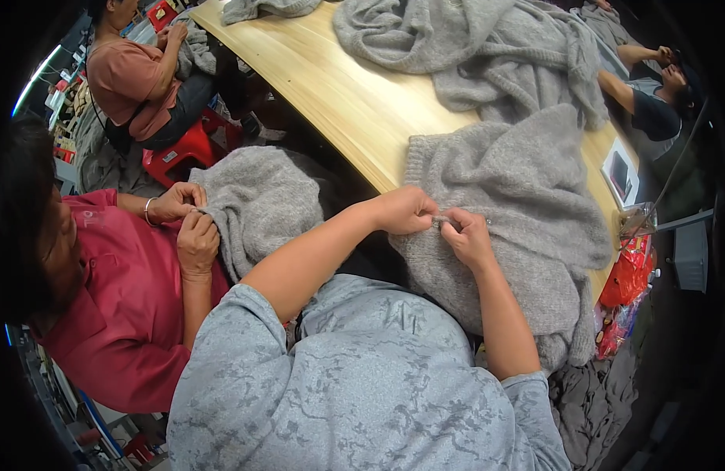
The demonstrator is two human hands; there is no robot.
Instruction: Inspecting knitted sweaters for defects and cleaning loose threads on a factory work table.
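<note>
A grey knitted sweater (pixel 527 235) lies over the table's near edge and hangs down toward my lap. My left hand (pixel 406 210) is closed, its fingertips pinching a small piece of the knit near the sweater's left side. Right beside it, my right hand (pixel 467 235) pinches the same spot, thumb and forefinger nearly meeting the left fingertips. Whether a needle or thread is between the fingers is too small to make out. The ribbed band (pixel 416 161) of the sweater rests on the table just beyond my hands.
More grey knitwear (pixel 488 47) is heaped at the far side of the wooden table (pixel 315 71). Close on my left, a person in a red shirt (pixel 127 290) handles another grey knit (pixel 260 196). Other people sit farther off. A clear cup (pixel 637 221) and red bags (pixel 625 275) are at the right.
</note>
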